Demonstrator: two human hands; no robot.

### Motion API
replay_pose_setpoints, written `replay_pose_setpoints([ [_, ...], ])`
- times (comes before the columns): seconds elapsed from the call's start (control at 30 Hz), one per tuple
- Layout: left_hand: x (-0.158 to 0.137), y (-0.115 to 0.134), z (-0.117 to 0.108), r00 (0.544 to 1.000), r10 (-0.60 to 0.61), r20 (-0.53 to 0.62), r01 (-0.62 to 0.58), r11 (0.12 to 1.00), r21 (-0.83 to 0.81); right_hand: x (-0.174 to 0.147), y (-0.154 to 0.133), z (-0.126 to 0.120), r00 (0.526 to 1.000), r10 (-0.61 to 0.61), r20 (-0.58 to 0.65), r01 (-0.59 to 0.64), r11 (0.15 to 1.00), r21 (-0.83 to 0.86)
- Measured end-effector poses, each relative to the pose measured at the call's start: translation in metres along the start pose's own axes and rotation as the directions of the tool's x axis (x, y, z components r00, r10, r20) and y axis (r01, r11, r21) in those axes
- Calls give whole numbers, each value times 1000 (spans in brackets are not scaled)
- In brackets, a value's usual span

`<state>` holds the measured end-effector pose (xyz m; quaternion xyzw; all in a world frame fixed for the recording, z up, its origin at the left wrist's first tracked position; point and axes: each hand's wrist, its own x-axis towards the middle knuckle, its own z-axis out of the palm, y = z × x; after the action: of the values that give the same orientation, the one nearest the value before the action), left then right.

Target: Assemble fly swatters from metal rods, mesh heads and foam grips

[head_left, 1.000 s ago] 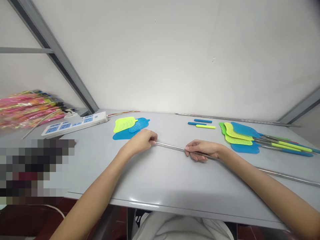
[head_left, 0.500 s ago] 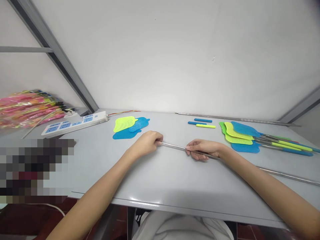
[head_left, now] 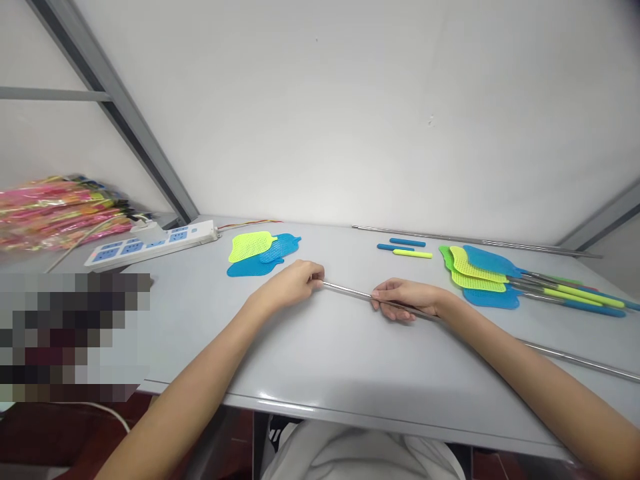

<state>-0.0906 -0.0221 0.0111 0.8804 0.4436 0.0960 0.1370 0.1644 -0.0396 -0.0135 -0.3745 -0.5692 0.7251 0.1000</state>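
Note:
A thin metal telescopic rod [head_left: 347, 290] stretches between my two hands, just above the grey table. My left hand [head_left: 300, 281] pinches its left end between thumb and fingers. Farther right, my right hand [head_left: 400, 299] has its fingers around the same rod, which runs on beneath the wrist. A metal tube [head_left: 580, 360] shows beyond my right forearm; whether it is the same rod is hidden by the arm. Left of my left hand lie a yellow fly-swatter head [head_left: 250, 245] and blue fly-swatter heads [head_left: 255, 267], overlapping. Blue and yellow handle grips [head_left: 413, 254] lie behind my right hand.
Swatters with rods and grips [head_left: 485, 280] lie piled at the right. Long metal rods [head_left: 465, 239] rest along the wall. A white power strip [head_left: 155, 245] sits at the left, near wrapped colourful goods [head_left: 55, 213]. A pixelated patch covers the table's left front. Metal frame posts stand on both sides.
Both hands keep their hold on the rod in nearly the same place. The view has shifted very slightly.

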Motion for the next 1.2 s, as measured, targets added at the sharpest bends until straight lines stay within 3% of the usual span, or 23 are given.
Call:
replay_pose_setpoints([
  [0.13, -3, -4, -12, 998, -52, 40, 55, 997, -57, 2, 0, 2, 1000, -7, -16, 7, 1000, -9],
  [0.3, -8, -4, -29, 993, -104, -55, 98, 990, -97, 2, 0, 2, 1000, -22, -20, 22, 1000, -16],
  [0.37, -8, -5, -31, 992, -117, -43, 111, 988, -108, 1, 0, 2, 1000, -21, -19, 20, 1000, -12],
  [0.57, -4, -4, -16, 981, -115, 156, 132, 986, -105, 2, -1, 3, 1000, -11, -18, 10, 1000, -3],
  [0.97, 0, -4, -6, 989, -20, 150, 37, 993, -109, 1, -2, 4, 1000, -8, -12, 8, 1000, -7],
  [1.2, 5, -4, 3, 996, 27, 85, -13, 987, -157, 2, -1, 4, 1000, -11, -23, 11, 1000, -4],
])
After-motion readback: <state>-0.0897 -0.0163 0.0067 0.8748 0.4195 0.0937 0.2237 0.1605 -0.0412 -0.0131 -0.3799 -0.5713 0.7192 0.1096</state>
